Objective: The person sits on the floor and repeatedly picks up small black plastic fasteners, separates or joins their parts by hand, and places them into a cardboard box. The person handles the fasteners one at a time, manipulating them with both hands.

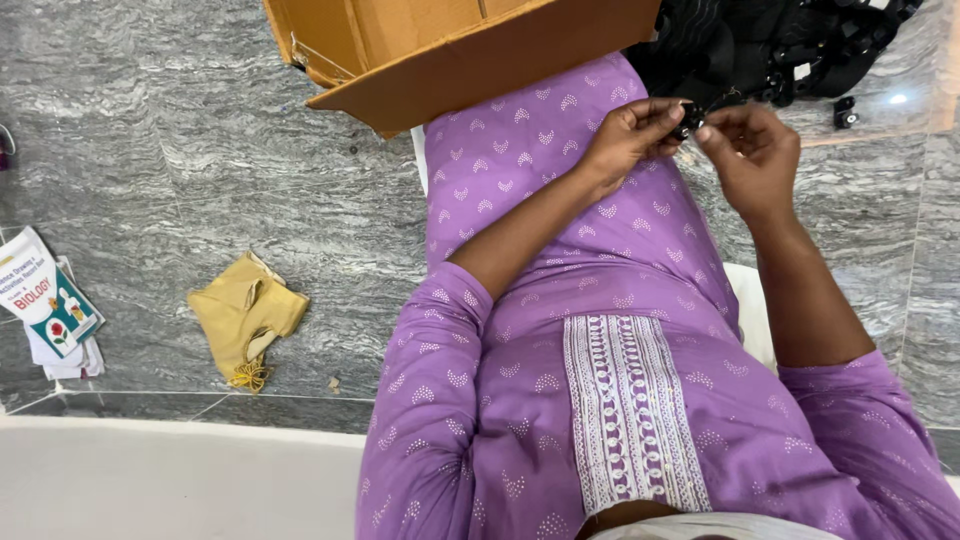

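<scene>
We pinched a small black part [692, 118] between left hand [630, 135] and right hand [752, 152], just beside the brown cardboard box [480, 55]; a white-green booklet [45, 295] lay well apart from it.

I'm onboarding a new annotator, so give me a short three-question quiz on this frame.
1. True or false: both hands pinch the same small black part.
2. What lies on the floor nearest the books? A) yellow cloth B) cardboard box C) black pile
3. Fill in: the cardboard box sits beyond the person's ____ garment.

Key: 1 true, left hand and right hand meet on the small black part. 2 A, yellow cloth, books. 3 purple; cardboard box, garment.
</scene>
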